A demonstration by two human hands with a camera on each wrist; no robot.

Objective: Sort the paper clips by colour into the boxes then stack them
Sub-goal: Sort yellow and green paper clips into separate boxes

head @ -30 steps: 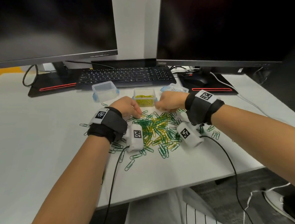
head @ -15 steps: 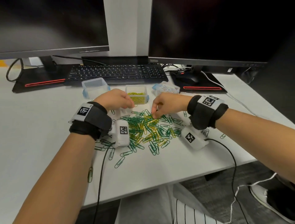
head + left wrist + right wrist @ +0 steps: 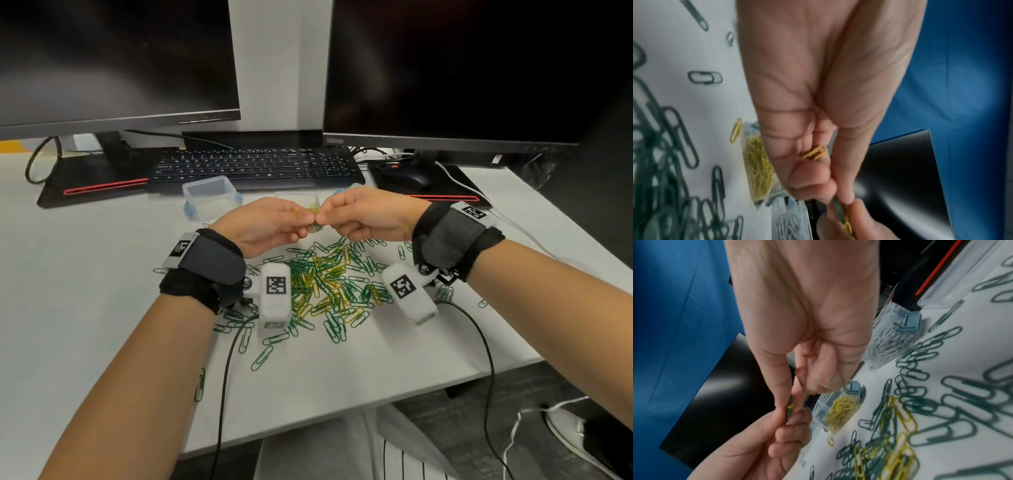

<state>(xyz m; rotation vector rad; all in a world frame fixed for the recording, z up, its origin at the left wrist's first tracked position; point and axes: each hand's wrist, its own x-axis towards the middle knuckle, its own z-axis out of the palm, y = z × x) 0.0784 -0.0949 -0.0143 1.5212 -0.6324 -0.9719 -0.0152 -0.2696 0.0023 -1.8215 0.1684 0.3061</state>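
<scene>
Above the desk, my left hand (image 3: 304, 219) and right hand (image 3: 325, 216) meet fingertip to fingertip, both pinching a green clip tangled with a yellow one (image 3: 314, 213). The right wrist view shows that pair of clips (image 3: 790, 405) between my thumb and forefinger. My left hand's curled fingers also hold a yellow clip (image 3: 816, 152). Below the hands lies a mixed pile of green and yellow clips (image 3: 329, 284). The box of yellow clips (image 3: 840, 410) stands behind the hands, with a box of white clips (image 3: 888, 340) to its right and an empty clear box (image 3: 209, 195) to its left.
A black keyboard (image 3: 257, 164) and a mouse (image 3: 407, 176) lie behind the boxes, under two dark monitors (image 3: 445, 68). Stray green clips (image 3: 262, 358) reach toward the desk's front edge. Cables from the wrist cameras (image 3: 226, 377) hang over that edge.
Both hands have lifted off the pile and come together in front of the yellow box, with the tangled clips between their fingertips.
</scene>
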